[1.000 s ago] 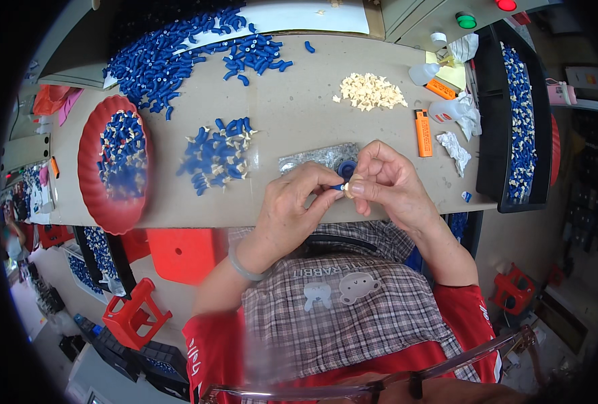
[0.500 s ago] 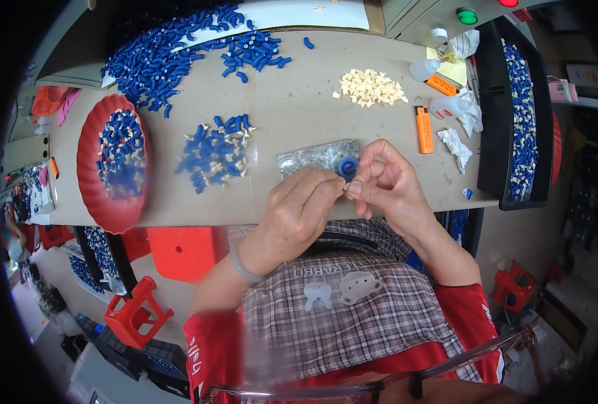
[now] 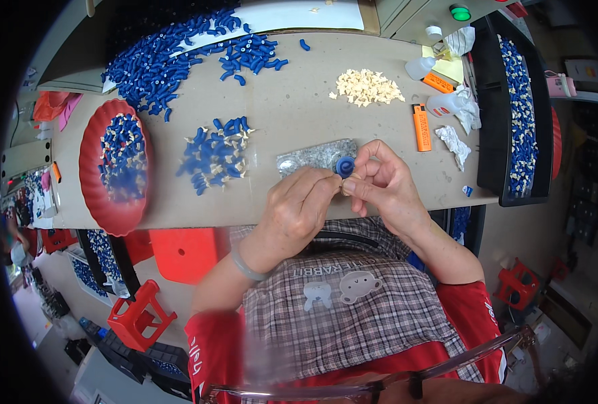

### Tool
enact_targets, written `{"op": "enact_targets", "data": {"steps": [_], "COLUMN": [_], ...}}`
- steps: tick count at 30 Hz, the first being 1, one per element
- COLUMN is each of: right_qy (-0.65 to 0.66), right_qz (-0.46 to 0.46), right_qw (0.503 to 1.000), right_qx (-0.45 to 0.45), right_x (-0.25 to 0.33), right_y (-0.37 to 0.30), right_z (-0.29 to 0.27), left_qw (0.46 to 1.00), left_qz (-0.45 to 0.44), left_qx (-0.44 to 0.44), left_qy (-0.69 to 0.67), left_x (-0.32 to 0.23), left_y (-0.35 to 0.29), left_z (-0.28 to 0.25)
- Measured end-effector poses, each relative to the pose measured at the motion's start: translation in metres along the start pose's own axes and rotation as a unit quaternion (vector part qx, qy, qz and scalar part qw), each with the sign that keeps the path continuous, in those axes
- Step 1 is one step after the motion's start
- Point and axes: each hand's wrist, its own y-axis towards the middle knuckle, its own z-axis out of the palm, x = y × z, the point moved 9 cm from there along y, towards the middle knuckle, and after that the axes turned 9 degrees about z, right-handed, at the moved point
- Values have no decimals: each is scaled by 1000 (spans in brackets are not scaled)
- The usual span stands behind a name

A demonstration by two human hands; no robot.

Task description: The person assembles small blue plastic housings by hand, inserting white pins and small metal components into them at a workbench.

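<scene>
Close to the table's front edge, my left hand and my right hand meet fingertip to fingertip. Both pinch something small and pale between them, largely covered by the fingers. Just beyond the fingertips is a small round blue cup, at the right end of a grey metal block. To the left lies a loose group of blue curved pieces with cream tips. Farther back is a heap of small cream pieces.
A red scalloped tray of blue-and-cream pieces stands at left. Many blue pieces are piled at the back left. On the right are an orange box, a small bottle, crumpled tissue and a black bin.
The whole view has shifted slightly. My hands keep the same pinch by the blue cup, and nothing has visibly been picked up or put down.
</scene>
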Motion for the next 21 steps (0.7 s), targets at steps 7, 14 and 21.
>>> {"op": "enact_targets", "data": {"steps": [7, 14, 21], "right_qy": [-25, -99, -94], "right_qz": [-7, -43, -55], "right_qw": [999, 994, 994], "right_qx": [33, 4, 0], "right_x": [19, 34, 33], "right_y": [-3, -8, -9], "right_z": [4, -13, -18], "left_qw": [990, 780, 641], "left_qz": [-103, -372, -416], "left_qx": [5, -56, -41], "left_qy": [-95, -500, -644], "left_x": [19, 53, 52], "left_y": [0, -29, -39], "left_z": [1, 19, 35]}}
